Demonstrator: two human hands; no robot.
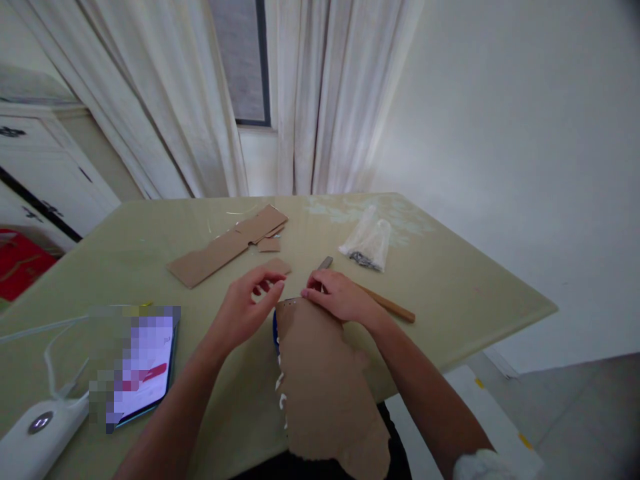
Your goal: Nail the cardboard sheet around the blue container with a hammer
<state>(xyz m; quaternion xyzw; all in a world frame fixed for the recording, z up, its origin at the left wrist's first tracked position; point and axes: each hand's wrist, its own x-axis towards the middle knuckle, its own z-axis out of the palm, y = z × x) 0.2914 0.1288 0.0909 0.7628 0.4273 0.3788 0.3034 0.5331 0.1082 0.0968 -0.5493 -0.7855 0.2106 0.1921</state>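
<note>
At the far left, a white power strip [37, 433] sits at the near edge of the table [475, 287], with its cord looping away. Next to it a tablet [143, 370] lies flat with its screen lit, close enough to look at.

Farther back, a long strip of cardboard [225, 245] lies flat with small scraps beside it. It is well away from the hands, so it does not get in the way.

The left hand [245, 310] hovers just above the table with its fingers loosely curled and the thumb near the fingertips. It may pinch something tiny, but I cannot tell.

Right beside it is the big cardboard piece [325, 387]. It runs from the hands back to the person and hangs over the near table edge. Its side is ragged, and something blue peeks out under its left edge. The right hand [337, 297] rests on its top corner with fingers bent down, pressing it flat so it stays put.

Behind the right hand lies a tool with a wooden handle [390, 307], its metal end poking out past the fingers. A clear plastic bag [367, 243] with small dark bits sits farther back.

The right side of the table has lots of bare room, up to its rounded corner.
</note>
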